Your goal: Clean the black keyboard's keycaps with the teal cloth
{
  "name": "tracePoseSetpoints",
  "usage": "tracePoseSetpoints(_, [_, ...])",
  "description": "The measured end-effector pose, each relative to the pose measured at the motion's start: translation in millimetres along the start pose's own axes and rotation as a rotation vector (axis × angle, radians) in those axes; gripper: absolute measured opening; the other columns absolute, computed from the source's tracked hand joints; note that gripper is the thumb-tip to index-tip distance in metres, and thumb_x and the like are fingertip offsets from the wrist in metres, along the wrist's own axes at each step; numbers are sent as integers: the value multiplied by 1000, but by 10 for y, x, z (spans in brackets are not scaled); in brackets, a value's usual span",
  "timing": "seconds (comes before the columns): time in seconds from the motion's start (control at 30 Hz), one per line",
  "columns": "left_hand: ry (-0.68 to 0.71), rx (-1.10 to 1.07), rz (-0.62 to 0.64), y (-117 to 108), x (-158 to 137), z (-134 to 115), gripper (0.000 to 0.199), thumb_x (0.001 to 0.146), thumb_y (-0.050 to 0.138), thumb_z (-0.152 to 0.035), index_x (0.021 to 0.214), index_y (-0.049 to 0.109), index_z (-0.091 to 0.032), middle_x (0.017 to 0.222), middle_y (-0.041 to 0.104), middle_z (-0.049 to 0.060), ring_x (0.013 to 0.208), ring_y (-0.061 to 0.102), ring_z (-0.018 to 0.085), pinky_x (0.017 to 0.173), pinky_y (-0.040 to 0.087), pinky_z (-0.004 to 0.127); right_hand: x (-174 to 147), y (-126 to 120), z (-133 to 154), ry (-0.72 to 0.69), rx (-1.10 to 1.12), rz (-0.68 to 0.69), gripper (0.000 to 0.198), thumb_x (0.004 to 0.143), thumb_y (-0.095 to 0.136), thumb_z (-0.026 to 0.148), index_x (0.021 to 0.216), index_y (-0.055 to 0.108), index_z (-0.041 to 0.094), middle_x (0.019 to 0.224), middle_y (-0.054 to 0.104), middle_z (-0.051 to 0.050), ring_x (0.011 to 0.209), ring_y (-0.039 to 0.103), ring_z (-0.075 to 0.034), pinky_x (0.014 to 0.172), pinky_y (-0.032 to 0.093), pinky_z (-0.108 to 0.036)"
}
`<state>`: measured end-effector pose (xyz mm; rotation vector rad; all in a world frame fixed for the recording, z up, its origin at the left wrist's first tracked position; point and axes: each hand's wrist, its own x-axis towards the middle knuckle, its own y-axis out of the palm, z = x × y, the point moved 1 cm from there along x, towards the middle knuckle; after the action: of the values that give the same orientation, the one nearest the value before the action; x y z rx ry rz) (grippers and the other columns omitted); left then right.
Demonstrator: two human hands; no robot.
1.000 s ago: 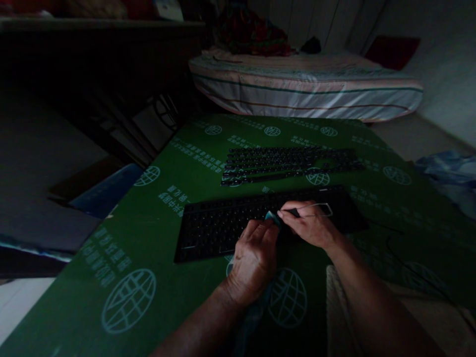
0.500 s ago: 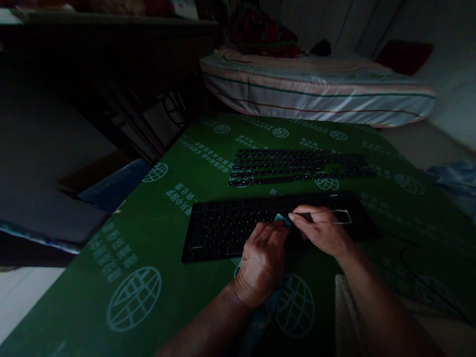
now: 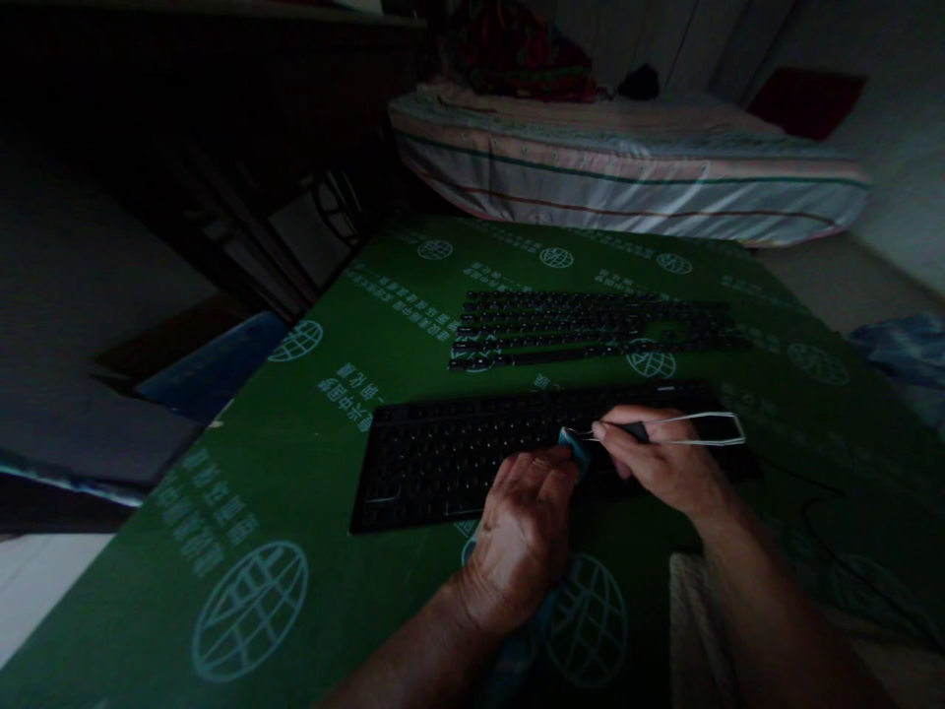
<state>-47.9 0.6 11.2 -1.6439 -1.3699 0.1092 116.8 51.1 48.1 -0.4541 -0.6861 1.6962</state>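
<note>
A black keyboard [image 3: 420, 473] lies on the green table, its keycaps off and the rows of switches bare. My left hand [image 3: 526, 512] rests over its near edge, closed on a blue cloth [image 3: 578, 451] that bunches up at the fingertips. More blue fabric hangs below that wrist. In my right hand [image 3: 661, 458], above the keyboard's right part, is a wire keycap puller [image 3: 727, 429] with a dark handle. Its wire loop sticks out to the right, and its thin left end reaches the cloth. Whether a keycap sits in the cloth is hidden.
Loose black keycaps [image 3: 546, 320] lie in rows beyond the keyboard on the green table [image 3: 384, 325]. A cable [image 3: 804, 475] runs off to the right. Behind the table stands a bed [image 3: 627, 177] with a striped sheet; a blue object [image 3: 214, 364] is left of the table.
My right hand has moved slightly right with the keycap puller, whose wire loop now shows further out. The blue cloth at my left fingertips has shifted a little right. The view has tilted slightly.
</note>
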Motion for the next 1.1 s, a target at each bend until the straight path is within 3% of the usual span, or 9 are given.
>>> tracePoseSetpoints(0.4, [-75,58,32,19,13,7,25,84,40,-6,103,54,-15,104,62,9,91,55,22,81,50,40,17,160,-143,-48,-83,-29,23,83,49,34,72,64,19,48,55,2,43,49,-10,46,37,-20])
tracePoseSetpoints(0.67, [-45,73,-3,30,19,25,30,84,39,-5,108,55,-15,106,63,9,91,56,21,81,51,39,-4,29,-85,40,50,-35,35,83,47,35,52,49,19,41,46,4,37,42,-8,41,35,-20])
tracePoseSetpoints(0.9, [-60,97,-41,62,6,49,27,84,40,-5,104,56,-14,104,63,10,91,56,22,81,52,41,27,139,-69,-46,-27,-4,31,83,47,34,58,55,19,42,49,3,41,44,-9,44,35,-20])
tracePoseSetpoints(1.1, [-43,74,10,42,16,28,25,84,41,-6,101,57,-15,108,62,10,95,55,23,81,51,42,24,103,-89,-25,-33,-2,30,83,48,33,57,55,19,41,48,4,39,44,-9,43,34,-20])
